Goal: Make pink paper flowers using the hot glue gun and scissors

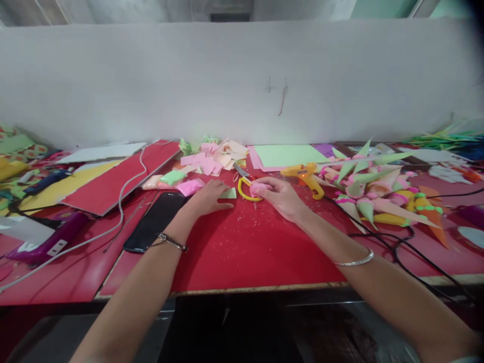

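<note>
My right hand (283,197) pinches a small soft-looking pink lump (260,189) between thumb and fingers; I cannot tell what it is made of. Just behind it lie scissors with yellow handles (244,194), partly covered by that hand. My left hand (212,199) rests low over the red table with fingers stretched out and the thumb apart. By its fingertips is a pale green slip of paper (230,193). Beside the left hand lie a bright pink packet (190,187) and a green one (174,177). A black phone (156,222) sits under the left wrist's side.
A yellow glue gun (304,176), its light on, lies right of centre. Paper cones (372,189) are heaped beyond it, with black cables (397,247) in front. Paper scraps (212,157) and green sheets (287,155) lie at the back. Left are a red board (128,176) and white cable (121,201).
</note>
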Tool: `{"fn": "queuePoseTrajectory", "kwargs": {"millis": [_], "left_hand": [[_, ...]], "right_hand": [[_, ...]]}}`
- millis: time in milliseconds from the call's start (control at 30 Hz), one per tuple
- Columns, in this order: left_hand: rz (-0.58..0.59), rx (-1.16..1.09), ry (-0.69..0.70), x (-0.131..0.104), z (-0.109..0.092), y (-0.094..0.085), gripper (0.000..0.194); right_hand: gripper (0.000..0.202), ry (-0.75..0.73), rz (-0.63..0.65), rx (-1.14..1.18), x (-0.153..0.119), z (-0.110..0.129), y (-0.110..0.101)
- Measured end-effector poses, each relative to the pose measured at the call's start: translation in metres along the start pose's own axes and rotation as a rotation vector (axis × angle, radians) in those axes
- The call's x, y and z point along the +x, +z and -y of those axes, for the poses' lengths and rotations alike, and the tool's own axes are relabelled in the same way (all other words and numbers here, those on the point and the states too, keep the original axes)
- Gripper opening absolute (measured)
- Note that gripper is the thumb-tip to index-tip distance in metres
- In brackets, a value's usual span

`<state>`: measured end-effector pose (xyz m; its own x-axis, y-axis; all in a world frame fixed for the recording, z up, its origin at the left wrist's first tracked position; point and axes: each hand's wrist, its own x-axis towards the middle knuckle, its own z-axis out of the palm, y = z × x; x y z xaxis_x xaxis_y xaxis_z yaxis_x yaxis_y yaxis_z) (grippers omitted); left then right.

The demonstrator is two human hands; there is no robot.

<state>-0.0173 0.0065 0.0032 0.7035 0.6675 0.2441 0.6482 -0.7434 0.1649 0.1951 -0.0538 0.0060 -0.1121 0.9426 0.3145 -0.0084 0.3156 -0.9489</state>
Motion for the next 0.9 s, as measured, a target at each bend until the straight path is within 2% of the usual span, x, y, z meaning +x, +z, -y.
{"fn": "queuePoseTrajectory", "kwargs": {"millis": [100, 467, 567, 700, 800, 900], "left_hand": [[0.070, -0.027, 0.008, 0.003, 0.003, 0.006, 0.034], [-0.003, -0.149, -0.063, 0.008, -0.013, 0.015, 0.009], [-0.003, -0.211, -0.086, 0.006, -0.019, 0.016, 0.011], [-0.054, -0.305, -0.078, 0.004, -0.021, 0.015, 0.024], [-0.153, -0.381, -0.044, 0.005, -0.024, 0.014, 0.028], [-0.148, -0.454, 0.023, 0.007, -0.027, 0.012, 0.028]], "right_hand": [[0.028, 0.014, 0.011, 0.031, 0.000, -0.002, 0.000], [0.029, -0.009, -0.005, 0.006, 0.004, -0.008, -0.003], [0.028, -0.010, -0.045, 0.041, 0.006, -0.010, -0.005], [0.025, -0.001, -0.073, 0.141, 0.008, -0.011, -0.007], [0.024, 0.003, -0.075, 0.174, 0.008, -0.010, -0.007], [0.025, -0.007, -0.064, 0.147, 0.007, -0.009, -0.006]]}}
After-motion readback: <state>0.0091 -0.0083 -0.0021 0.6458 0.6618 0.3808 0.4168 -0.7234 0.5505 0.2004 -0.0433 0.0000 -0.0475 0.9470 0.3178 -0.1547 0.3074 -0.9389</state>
